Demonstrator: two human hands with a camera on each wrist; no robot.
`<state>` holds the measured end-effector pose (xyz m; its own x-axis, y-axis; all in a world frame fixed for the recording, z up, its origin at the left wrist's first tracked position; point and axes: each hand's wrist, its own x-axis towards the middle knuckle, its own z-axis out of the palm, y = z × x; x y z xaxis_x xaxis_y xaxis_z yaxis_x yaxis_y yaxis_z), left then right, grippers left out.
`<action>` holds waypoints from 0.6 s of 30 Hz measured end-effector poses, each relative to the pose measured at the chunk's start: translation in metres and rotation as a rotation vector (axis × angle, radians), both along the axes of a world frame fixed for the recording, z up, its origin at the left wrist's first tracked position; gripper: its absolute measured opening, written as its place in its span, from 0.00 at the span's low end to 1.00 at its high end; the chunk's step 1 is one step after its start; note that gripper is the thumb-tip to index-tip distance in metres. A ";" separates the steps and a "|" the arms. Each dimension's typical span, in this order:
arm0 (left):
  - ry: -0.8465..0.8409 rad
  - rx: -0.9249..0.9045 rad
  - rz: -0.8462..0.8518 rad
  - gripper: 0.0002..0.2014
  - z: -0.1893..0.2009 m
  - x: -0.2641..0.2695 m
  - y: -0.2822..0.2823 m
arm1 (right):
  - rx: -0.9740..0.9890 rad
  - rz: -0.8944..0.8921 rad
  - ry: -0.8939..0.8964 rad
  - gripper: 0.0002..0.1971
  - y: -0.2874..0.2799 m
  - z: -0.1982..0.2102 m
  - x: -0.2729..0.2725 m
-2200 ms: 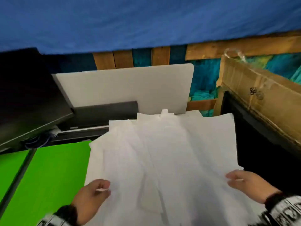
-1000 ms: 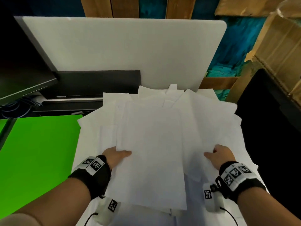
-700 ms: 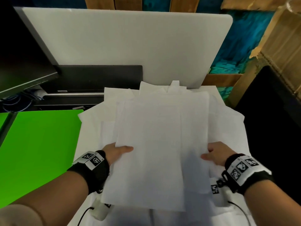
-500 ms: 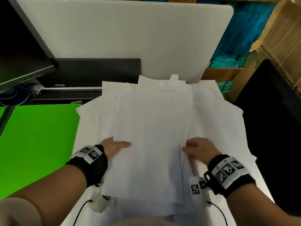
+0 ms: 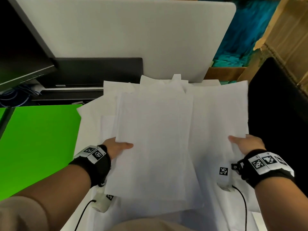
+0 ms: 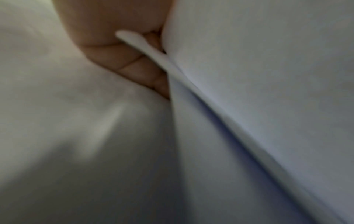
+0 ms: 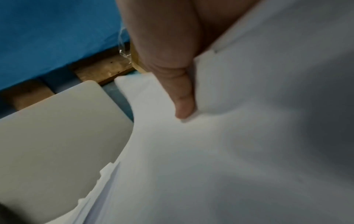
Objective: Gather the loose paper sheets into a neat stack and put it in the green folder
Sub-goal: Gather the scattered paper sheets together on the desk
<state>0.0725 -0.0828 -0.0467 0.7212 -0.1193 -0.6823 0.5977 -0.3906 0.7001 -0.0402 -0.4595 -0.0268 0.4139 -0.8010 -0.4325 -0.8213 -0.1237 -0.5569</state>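
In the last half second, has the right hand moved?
Yes. The right hand has gone outward, away from the left hand, toward the paper sheets' right edge.

- The paper sheets (image 5: 160, 130) lie fanned across the middle, overlapping.
- The folder (image 5: 40, 139) lies flat just left of them.
- A board (image 5: 133, 35) stands upright behind the sheets.
- A monitor (image 5: 21, 52) stands at far left.
- A cardboard box (image 5: 290, 39) stands at far right.
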 end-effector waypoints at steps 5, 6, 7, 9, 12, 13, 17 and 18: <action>-0.020 0.024 -0.011 0.18 -0.001 0.001 0.000 | -0.073 -0.017 -0.019 0.28 -0.002 0.002 0.009; -0.023 0.024 -0.010 0.15 -0.003 0.001 0.000 | -0.078 -0.013 -0.064 0.28 0.000 0.005 0.010; -0.029 0.028 -0.009 0.14 -0.004 0.001 0.000 | -0.081 -0.021 -0.137 0.30 0.000 0.006 0.012; -0.035 0.017 -0.009 0.14 -0.006 0.002 0.000 | -0.040 -0.003 -0.268 0.38 0.003 0.008 0.011; -0.042 0.017 -0.004 0.13 -0.009 0.003 0.001 | 0.120 0.110 -0.098 0.45 0.002 -0.004 0.006; -0.045 0.018 -0.003 0.13 -0.008 0.003 0.002 | 0.148 0.156 -0.018 0.38 0.006 -0.003 0.004; -0.053 0.018 -0.017 0.12 -0.007 0.001 0.001 | -0.064 0.172 0.028 0.22 0.021 0.021 0.000; -0.052 0.017 -0.018 0.13 -0.007 0.001 0.001 | -0.127 0.151 -0.020 0.21 0.022 0.031 -0.001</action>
<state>0.0730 -0.0822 -0.0532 0.7537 -0.1211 -0.6460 0.5534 -0.4134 0.7231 -0.0408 -0.4380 0.0037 0.5410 -0.7766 -0.3228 -0.7770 -0.3148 -0.5452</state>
